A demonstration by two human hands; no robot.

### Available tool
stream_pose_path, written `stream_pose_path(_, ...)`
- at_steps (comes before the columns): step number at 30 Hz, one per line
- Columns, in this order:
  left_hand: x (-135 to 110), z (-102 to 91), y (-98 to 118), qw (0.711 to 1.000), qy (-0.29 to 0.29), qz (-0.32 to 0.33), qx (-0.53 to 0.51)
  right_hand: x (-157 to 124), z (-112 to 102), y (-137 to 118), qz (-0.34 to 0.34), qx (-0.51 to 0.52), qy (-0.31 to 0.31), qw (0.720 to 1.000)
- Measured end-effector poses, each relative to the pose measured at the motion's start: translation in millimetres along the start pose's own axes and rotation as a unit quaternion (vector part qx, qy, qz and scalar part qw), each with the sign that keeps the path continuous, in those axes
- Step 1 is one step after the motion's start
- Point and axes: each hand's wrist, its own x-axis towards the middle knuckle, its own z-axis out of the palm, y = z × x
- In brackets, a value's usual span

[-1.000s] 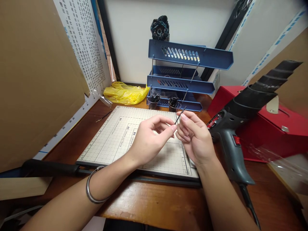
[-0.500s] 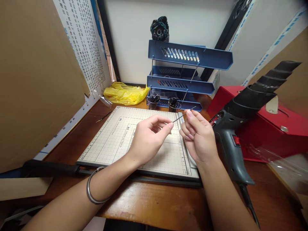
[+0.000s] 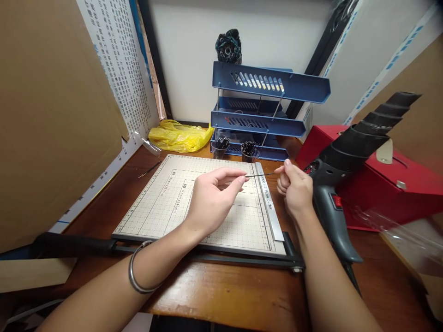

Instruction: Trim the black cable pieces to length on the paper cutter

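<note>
A thin black wire-like strand [image 3: 259, 175] stretches nearly level above the paper cutter [image 3: 166, 203]. My left hand [image 3: 214, 191] pinches its left end between thumb and fingertips. At the other end, my right hand [image 3: 296, 186] is closed with its thumb and forefinger on the strand, the other fingers curled in. Both hands hover over the right part of the gridded board, and the right one is close to a heat gun [image 3: 332, 198]. Whether the strand is wire or tubing is too small to tell.
Two clear cups, a left cup [image 3: 219, 151] and a right cup [image 3: 248, 155], hold black thin pieces. Behind them stands a blue tray rack [image 3: 270, 83]. A yellow bag [image 3: 180, 136] lies at the back left, a red box [image 3: 398, 189] at right. The cutter's black handle [image 3: 76, 243] points left.
My right hand has moved right and turned, its fingers curling in more. The strand has gone from slanting upward to nearly level. My left hand has hardly moved.
</note>
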Motion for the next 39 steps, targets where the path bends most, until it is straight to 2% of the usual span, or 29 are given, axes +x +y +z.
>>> stream_pose_path(6,-2,2.6,11,0.998,-0.009,-0.042,-0.05,9,-8,37,0.023,0.006,-0.008,1.0)
stream_pose_path(11,11,-2.4,17,1.0,-0.012,-0.012,-0.005,18,-10,46,0.04,0.027,-0.015,0.999)
stream_pose_path(15,57,-8.1,19,0.988,-0.004,0.092,0.123,24,-8,47,0.04,0.045,-0.013,0.998)
stream_pose_path(18,106,-6.3,17,0.941,-0.009,0.173,0.289,26,-6,47,0.044,0.049,-0.011,0.998)
stream_pose_path(20,136,-1.2,14,0.894,-0.024,0.179,0.411,26,-5,46,0.044,0.053,-0.007,0.998)
stream_pose_path(24,173,14.4,7,0.876,-0.054,0.165,0.451,26,-3,44,0.051,0.052,-0.012,0.997)
stream_pose_path(27,183,26.4,5,0.859,-0.081,0.158,0.48,27,-2,44,0.06,0.051,-0.024,0.997)
stream_pose_path(33,187,41.4,-4,0.822,-0.131,0.139,0.536,25,3,42,0.074,0.053,-0.023,0.996)
stream_pose_path(39,194,44.9,-21,0.812,-0.146,0.138,0.549,27,3,44,0.08,0.053,-0.027,0.995)
